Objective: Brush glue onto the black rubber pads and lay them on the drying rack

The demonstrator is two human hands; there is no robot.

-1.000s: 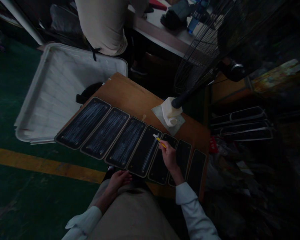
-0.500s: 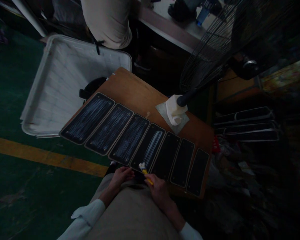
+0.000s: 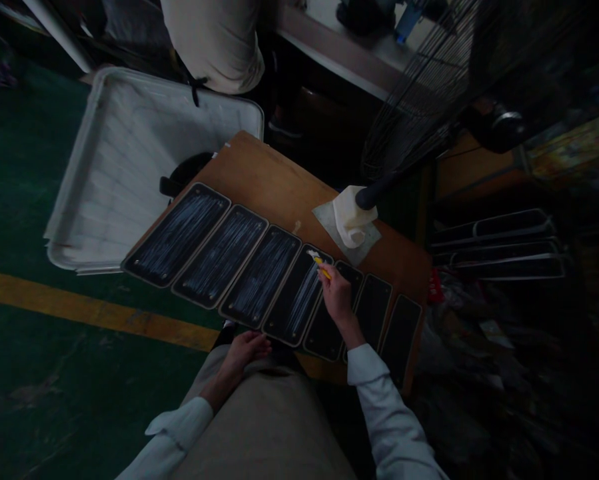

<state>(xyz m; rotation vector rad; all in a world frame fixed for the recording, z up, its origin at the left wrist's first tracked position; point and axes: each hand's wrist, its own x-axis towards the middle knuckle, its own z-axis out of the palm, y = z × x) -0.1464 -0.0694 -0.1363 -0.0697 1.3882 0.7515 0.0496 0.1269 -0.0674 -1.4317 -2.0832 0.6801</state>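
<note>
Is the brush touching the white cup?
Apart. Head view: the brush in the right hand sits over a panel, with bare board between it and the cup.

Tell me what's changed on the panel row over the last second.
The right hand, gripping the yellow brush, swept down the fourth panel toward the body, then back to its far end; that panel now carries more white streaks. The left hand stayed where it was.

dim light over a dark green floor [image 3: 39, 393] with a yellow stripe [image 3: 79, 311], pale workbench [image 3: 329, 50] behind.
</note>
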